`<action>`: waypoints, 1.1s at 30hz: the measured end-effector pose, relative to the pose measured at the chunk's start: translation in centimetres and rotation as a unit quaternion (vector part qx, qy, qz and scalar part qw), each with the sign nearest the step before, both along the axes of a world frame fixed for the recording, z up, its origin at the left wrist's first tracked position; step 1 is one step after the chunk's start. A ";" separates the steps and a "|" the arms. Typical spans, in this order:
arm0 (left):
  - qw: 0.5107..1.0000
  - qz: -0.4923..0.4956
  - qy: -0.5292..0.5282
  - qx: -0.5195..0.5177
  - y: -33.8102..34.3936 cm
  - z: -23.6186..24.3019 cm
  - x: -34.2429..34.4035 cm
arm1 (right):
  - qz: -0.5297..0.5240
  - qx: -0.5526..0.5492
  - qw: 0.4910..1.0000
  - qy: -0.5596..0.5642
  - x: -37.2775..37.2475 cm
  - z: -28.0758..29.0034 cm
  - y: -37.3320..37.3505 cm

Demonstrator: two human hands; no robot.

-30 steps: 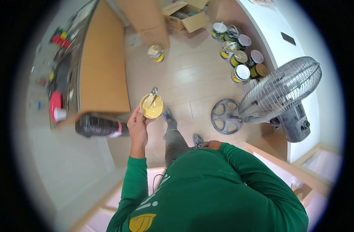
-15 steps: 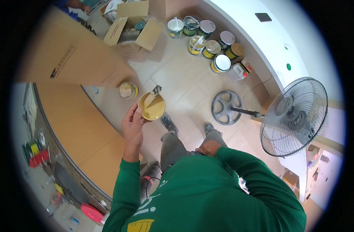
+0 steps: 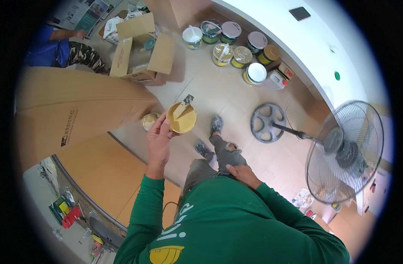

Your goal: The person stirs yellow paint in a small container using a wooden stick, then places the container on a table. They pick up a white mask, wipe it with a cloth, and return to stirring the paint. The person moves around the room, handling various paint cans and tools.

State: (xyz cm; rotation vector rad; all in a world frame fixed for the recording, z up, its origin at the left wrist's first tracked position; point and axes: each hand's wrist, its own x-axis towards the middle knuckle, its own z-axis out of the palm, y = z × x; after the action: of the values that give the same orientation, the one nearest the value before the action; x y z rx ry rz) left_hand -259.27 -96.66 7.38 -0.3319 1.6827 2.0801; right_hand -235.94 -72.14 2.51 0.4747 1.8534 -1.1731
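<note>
In my left hand (image 3: pixel 159 140) is a small round yellow bowl (image 3: pixel 184 131), tilted a little toward me. Fingers and thumb grip its left side. A putty knife (image 3: pixel 182 108) leans in the bowl, smeared with a pale paste, its dark-stained end sticking past the far rim. My right hand (image 3: pixel 244 175) lies against the grey trousers (image 3: pixel 230 156) at the upper thigh, thumb apart from the fingers, with nothing seen in it; part of the fingers is hard to make out. Just beyond my left hand, an open tub (image 3: pixel 147 122) of pale paste stands on the floor.
A big cardboard box (image 3: pixel 91 99) stands at left, an open carton (image 3: pixel 142 72) behind it. Several paint buckets (image 3: pixel 222 53) line the far wall. A standing fan (image 3: pixel 344 152) is at right. Tools lie on the left counter (image 3: pixel 65 200). Another person's sleeve (image 3: pixel 41 50) shows far left.
My view has shifted and my feet have stepped to new places. The bowl and knife stay in my left hand. My right hand remains at my trousers, and more of the other person shows.
</note>
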 end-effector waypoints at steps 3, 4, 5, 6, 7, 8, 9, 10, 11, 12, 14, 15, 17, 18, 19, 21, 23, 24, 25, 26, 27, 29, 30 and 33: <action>1.000 -0.005 0.016 -0.006 2.3 -2.3 -3.9 | 0.036 -0.007 0.999 0.020 -4.2 -4.3 1.1; 1.000 -0.009 0.014 -0.006 2.8 -3.3 -5.0 | 0.040 -0.015 0.999 0.019 -5.1 -5.5 1.0; 1.000 -0.006 0.011 -0.013 3.4 -4.5 -6.0 | 0.017 -0.029 0.999 -0.002 -5.8 -6.8 1.3; 1.000 0.000 0.013 -0.014 4.3 -5.9 -7.2 | -0.004 -0.039 0.999 -0.020 -6.6 -8.0 2.2; 1.000 0.003 0.028 -0.001 5.3 -7.4 -8.4 | -0.028 -0.052 0.998 -0.031 -7.4 -9.4 3.1; 1.000 0.009 0.012 -0.013 6.5 -8.9 -9.0 | -0.022 -0.066 0.997 -0.015 -8.1 -11.0 4.0; 1.000 0.010 0.008 -0.011 7.2 -10.6 -10.4 | -0.022 -0.083 0.996 0.008 -9.6 -13.0 4.5; 1.000 0.008 0.009 -0.002 8.0 -12.3 -11.8 | -0.023 -0.085 0.996 0.000 -10.8 -14.6 4.9; 1.000 0.008 -0.001 -0.015 8.8 -14.1 -13.3 | -0.027 -0.064 0.998 0.013 -12.4 -16.5 6.0; 1.000 0.006 -0.006 -0.018 9.6 -16.1 -14.9 | -0.041 -0.031 0.999 -0.011 -14.7 -18.8 7.4; 1.000 -0.001 -0.015 -0.016 11.2 -19.9 -17.7 | -0.146 0.003 0.987 0.062 -20.0 -23.3 9.9; 1.000 -0.006 -0.011 -0.010 11.9 -21.8 -19.2 | -0.189 0.022 0.979 0.080 -22.8 -25.3 11.4; 1.000 -0.022 0.011 -0.003 13.4 -25.9 -23.6 | -0.182 0.127 0.954 0.203 -30.2 -30.3 13.9; 0.999 -0.029 0.020 -0.004 13.8 -28.1 -25.6 | -0.170 0.168 0.936 0.257 -34.1 -32.8 14.8; 0.999 -0.032 0.012 -0.011 14.7 -30.2 -27.3 | -0.165 0.178 0.916 0.319 -37.6 -35.2 15.7; 0.998 -0.040 0.039 -0.011 16.0 -34.0 -30.8 | -0.144 0.169 0.885 0.410 -44.4 -40.1 16.5; 0.996 -0.045 0.074 0.000 17.2 -36.9 -34.1 | -0.085 0.133 0.857 0.491 -50.2 -44.6 16.9; 0.997 -0.046 0.069 -0.003 17.6 -38.1 -35.4 | -0.043 0.112 0.828 0.548 -52.6 -46.7 17.5; 0.996 -0.053 0.077 0.007 17.7 -39.2 -36.6 | -0.053 0.154 0.835 0.526 -54.7 -48.7 18.5; 0.995 -0.058 0.085 0.016 17.7 -40.1 -37.6 | -0.059 0.184 0.826 0.529 -56.4 -50.7 19.3; 0.994 -0.060 0.089 0.017 17.5 -41.0 -38.4 | -0.067 0.220 0.829 0.510 -57.4 -52.6 20.0; 0.994 -0.062 0.085 0.013 17.3 -42.4 -39.5 | -0.133 0.268 0.801 0.519 -57.4 -55.7 23.2; 0.992 -0.070 0.101 0.020 17.1 -43.0 -39.8 | -0.175 0.300 0.799 0.491 -57.1 -56.8 25.0; 0.992 -0.067 0.110 0.013 16.5 -44.5 -40.2 | -0.133 0.320 0.812 0.469 -53.3 -60.0 26.9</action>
State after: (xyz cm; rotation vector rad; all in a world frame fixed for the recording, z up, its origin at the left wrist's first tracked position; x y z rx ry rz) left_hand -299.48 -80.15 -37.11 0.0207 1.7469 2.0972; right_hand -289.26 -45.26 -57.49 0.5851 3.1799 -0.9956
